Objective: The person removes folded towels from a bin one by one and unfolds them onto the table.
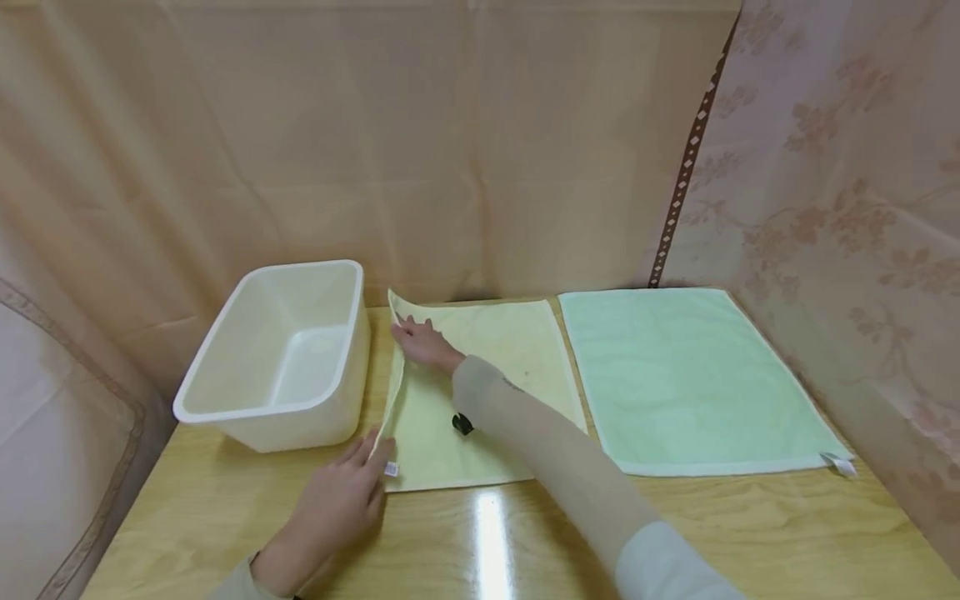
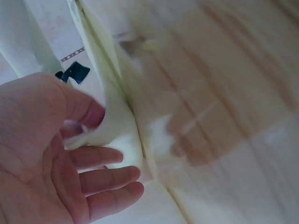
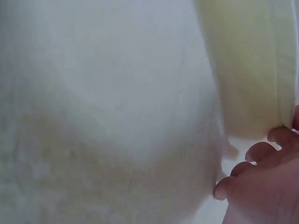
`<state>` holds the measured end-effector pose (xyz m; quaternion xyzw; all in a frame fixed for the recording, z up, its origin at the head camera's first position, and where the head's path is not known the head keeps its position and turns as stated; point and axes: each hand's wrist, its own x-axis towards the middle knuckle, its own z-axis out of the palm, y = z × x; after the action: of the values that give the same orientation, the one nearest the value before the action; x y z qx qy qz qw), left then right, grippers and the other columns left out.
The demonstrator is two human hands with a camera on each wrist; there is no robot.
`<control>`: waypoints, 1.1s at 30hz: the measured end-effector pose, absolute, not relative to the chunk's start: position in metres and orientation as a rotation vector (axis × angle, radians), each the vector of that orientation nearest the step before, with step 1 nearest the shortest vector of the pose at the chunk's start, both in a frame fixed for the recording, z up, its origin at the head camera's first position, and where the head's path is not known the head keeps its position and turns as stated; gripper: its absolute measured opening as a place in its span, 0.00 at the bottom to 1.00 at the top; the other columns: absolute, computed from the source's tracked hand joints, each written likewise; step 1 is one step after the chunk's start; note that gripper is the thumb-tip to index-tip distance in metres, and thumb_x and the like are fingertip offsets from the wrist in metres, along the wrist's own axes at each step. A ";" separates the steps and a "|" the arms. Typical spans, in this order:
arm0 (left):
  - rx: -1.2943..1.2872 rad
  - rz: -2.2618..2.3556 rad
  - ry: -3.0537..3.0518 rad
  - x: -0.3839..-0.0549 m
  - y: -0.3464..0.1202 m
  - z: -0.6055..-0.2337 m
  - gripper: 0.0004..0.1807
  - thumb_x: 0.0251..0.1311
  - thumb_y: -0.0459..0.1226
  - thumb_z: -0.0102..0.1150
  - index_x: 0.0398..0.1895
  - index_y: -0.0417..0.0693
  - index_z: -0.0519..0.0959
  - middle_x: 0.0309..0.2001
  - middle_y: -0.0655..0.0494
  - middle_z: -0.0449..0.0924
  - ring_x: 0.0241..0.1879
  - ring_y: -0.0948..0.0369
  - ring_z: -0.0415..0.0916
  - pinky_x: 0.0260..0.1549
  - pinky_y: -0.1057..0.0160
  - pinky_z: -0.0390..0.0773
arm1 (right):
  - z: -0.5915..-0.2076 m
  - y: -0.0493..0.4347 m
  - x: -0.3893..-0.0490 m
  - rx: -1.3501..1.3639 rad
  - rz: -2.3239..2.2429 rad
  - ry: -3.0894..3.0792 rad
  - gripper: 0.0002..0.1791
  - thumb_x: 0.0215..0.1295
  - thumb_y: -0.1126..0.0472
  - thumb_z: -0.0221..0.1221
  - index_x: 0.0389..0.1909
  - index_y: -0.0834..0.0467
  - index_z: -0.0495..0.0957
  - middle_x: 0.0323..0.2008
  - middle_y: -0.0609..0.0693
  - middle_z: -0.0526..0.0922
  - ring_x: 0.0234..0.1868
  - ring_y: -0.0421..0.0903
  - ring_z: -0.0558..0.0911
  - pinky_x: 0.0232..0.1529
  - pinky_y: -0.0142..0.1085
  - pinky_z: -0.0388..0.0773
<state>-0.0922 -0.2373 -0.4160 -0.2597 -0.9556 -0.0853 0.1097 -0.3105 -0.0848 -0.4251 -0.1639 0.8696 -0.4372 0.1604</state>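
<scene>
A pale yellow towel (image 1: pixel 498 329) lies on the wooden table, its left edge raised off the surface. My left hand (image 1: pixel 341 496) pinches the near left corner, beside a small white tag (image 1: pixel 392 468). In the left wrist view the cloth runs between thumb and index finger, while the other fingers (image 2: pixel 114 198) extend loosely. Farther back, my right hand (image 1: pixel 426 343) grips the same edge near the far left corner. The right wrist view has its fingertips (image 3: pixel 282 134) at the towel's hem. Flat to the right lies a mint green towel (image 1: pixel 690 375).
A white plastic basin (image 1: pixel 300 429) stands left of the yellow towel, with nothing in it. The wooden table (image 1: pixel 750 533) meets a beige curtain (image 1: pixel 420 150) at the back and a floral cloth (image 1: pixel 855 217) on the right. A dark strap piece (image 1: pixel 462 424) hangs by the right sleeve.
</scene>
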 end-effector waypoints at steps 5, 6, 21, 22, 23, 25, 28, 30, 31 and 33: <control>-0.731 -0.233 -2.850 -0.090 -0.246 -0.419 0.21 0.59 0.35 0.67 0.57 0.41 0.80 0.53 0.34 0.82 0.51 0.41 0.82 0.35 0.44 0.84 | -0.428 -0.086 -0.311 -0.559 -1.081 2.507 0.34 0.82 0.39 0.31 0.80 0.50 0.54 0.79 0.56 0.49 0.78 0.66 0.38 0.75 0.59 0.34; -0.715 -0.231 -2.856 -0.089 -0.248 -0.420 0.21 0.60 0.36 0.67 0.57 0.40 0.80 0.53 0.35 0.82 0.50 0.42 0.83 0.36 0.44 0.84 | -0.428 -0.085 -0.311 -0.578 -1.042 2.512 0.34 0.82 0.39 0.32 0.81 0.50 0.53 0.80 0.57 0.48 0.78 0.66 0.38 0.75 0.59 0.34; -0.558 -0.092 -2.956 -0.085 -0.254 -0.420 0.24 0.67 0.47 0.62 0.58 0.38 0.79 0.51 0.40 0.81 0.49 0.42 0.80 0.26 0.47 0.82 | -0.447 -0.082 -0.308 -0.662 -0.333 2.613 0.43 0.68 0.21 0.38 0.80 0.29 0.42 0.82 0.45 0.32 0.79 0.54 0.26 0.65 0.73 0.23; -0.564 -0.078 -2.945 -0.085 -0.254 -0.419 0.25 0.67 0.47 0.62 0.58 0.38 0.79 0.52 0.40 0.79 0.50 0.42 0.78 0.27 0.47 0.83 | -0.447 -0.082 -0.309 -0.659 -0.326 2.617 0.42 0.68 0.21 0.38 0.80 0.28 0.42 0.82 0.44 0.32 0.79 0.53 0.27 0.64 0.74 0.23; -0.573 -0.059 -2.930 -0.085 -0.254 -0.419 0.25 0.67 0.47 0.63 0.57 0.37 0.79 0.52 0.39 0.78 0.50 0.42 0.77 0.27 0.49 0.82 | -0.448 -0.082 -0.310 -0.659 -0.315 2.622 0.42 0.67 0.21 0.37 0.80 0.27 0.42 0.82 0.44 0.32 0.79 0.53 0.27 0.64 0.74 0.23; -0.596 -0.020 -2.898 -0.086 -0.253 -0.420 0.24 0.66 0.47 0.64 0.55 0.36 0.79 0.52 0.38 0.75 0.51 0.42 0.74 0.29 0.51 0.82 | -0.447 -0.082 -0.310 -0.666 -0.319 2.613 0.42 0.68 0.21 0.38 0.80 0.28 0.42 0.82 0.44 0.32 0.79 0.53 0.27 0.64 0.74 0.23; -0.643 0.024 -2.852 -0.087 -0.253 -0.421 0.25 0.65 0.46 0.64 0.55 0.34 0.78 0.54 0.37 0.73 0.54 0.42 0.72 0.35 0.50 0.83 | -0.442 -0.080 -0.308 -0.678 -0.334 2.600 0.42 0.69 0.22 0.39 0.81 0.29 0.44 0.82 0.45 0.33 0.80 0.54 0.28 0.64 0.75 0.24; -0.678 0.020 -2.824 -0.087 -0.252 -0.423 0.27 0.64 0.45 0.64 0.58 0.34 0.77 0.57 0.37 0.74 0.57 0.42 0.72 0.41 0.47 0.82 | -0.438 -0.079 -0.305 -0.684 -0.334 2.592 0.42 0.69 0.23 0.39 0.81 0.30 0.44 0.82 0.46 0.33 0.80 0.55 0.28 0.64 0.75 0.25; -0.697 0.000 -2.814 -0.087 -0.252 -0.424 0.28 0.63 0.44 0.64 0.60 0.33 0.76 0.59 0.37 0.74 0.58 0.42 0.72 0.45 0.46 0.81 | -0.436 -0.078 -0.304 -0.688 -0.329 2.593 0.42 0.70 0.23 0.38 0.81 0.31 0.44 0.82 0.46 0.34 0.80 0.55 0.29 0.65 0.75 0.26; -0.747 -0.050 -2.793 -0.087 -0.250 -0.425 0.31 0.63 0.43 0.63 0.65 0.32 0.73 0.62 0.35 0.74 0.62 0.41 0.72 0.53 0.42 0.78 | -0.432 -0.075 -0.301 -0.700 -0.325 2.601 0.41 0.71 0.25 0.38 0.81 0.32 0.44 0.82 0.48 0.35 0.80 0.57 0.30 0.65 0.74 0.27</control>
<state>-0.0868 -0.2498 -0.4250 -0.2564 -0.9584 -0.0172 0.1245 -0.3006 -0.0750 -0.4316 -0.2522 0.9367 -0.1172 0.2126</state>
